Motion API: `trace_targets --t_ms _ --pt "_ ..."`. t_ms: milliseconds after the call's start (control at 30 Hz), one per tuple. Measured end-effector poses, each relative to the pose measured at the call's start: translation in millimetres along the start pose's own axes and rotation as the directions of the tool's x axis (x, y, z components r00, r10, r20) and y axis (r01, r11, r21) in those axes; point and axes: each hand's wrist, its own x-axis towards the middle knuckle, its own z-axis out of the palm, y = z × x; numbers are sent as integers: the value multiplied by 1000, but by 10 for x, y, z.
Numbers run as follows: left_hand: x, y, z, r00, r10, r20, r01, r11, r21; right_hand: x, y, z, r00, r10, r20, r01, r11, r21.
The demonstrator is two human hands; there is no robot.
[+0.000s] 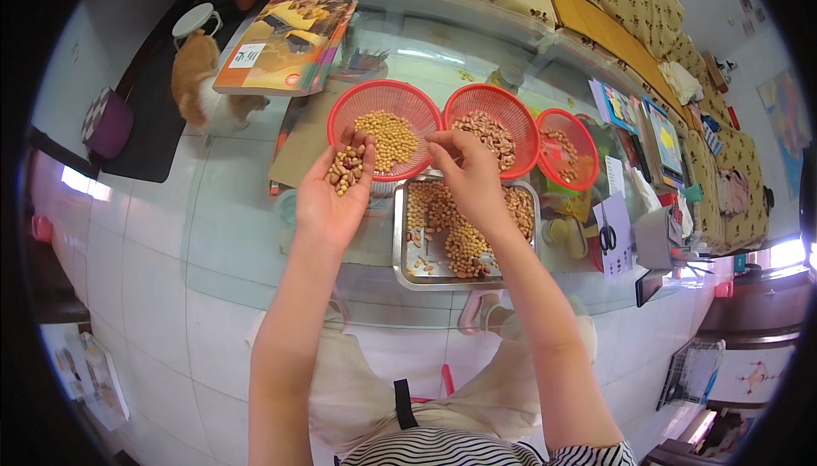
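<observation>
My left hand (326,202) lies palm up and cupped, with a small heap of mixed beans (347,168) in it, some yellow and some reddish brown. It is at the near left rim of a red plastic basket (340,108) holding yellow soybeans (390,138). My right hand (473,178) is above the metal tray, near the gap between this basket and the middle red basket (494,91). Its thumb and fingers are pinched together; whatever they hold is hidden. The middle basket holds reddish-brown speckled beans (483,132). Below, the metal tray (400,270) carries unsorted yellow and brown beans (464,240).
A smaller red basket (574,130) with a few pale brown beans stands at the right. Books (285,45) are stacked at the far left of the glass table (247,270). Scissors (607,232) lie at the right. A brown-and-white animal (197,83) is on the floor.
</observation>
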Motion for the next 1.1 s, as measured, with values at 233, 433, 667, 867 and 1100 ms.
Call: trace_targets --t_ms 233,433,667,867,1100 --pt "-23 -79 37 997 -59 52 60 998 -14 42 15 57 994 -105 -23 101 989 -111" --pt "-28 -86 1 992 -71 101 75 997 -35 70 -44 150 992 -118 -53 114 991 -75" --pt "-19 -122 32 995 -80 67 85 993 -79 106 -138 131 992 -122 -44 119 991 -61" --pt "-1 -90 -53 985 -104 136 115 991 -75 77 -316 205 961 -276 33 278 957 -82" --pt "18 -174 -63 991 -106 83 107 994 -1 42 -281 186 927 -351 134 375 889 -264"
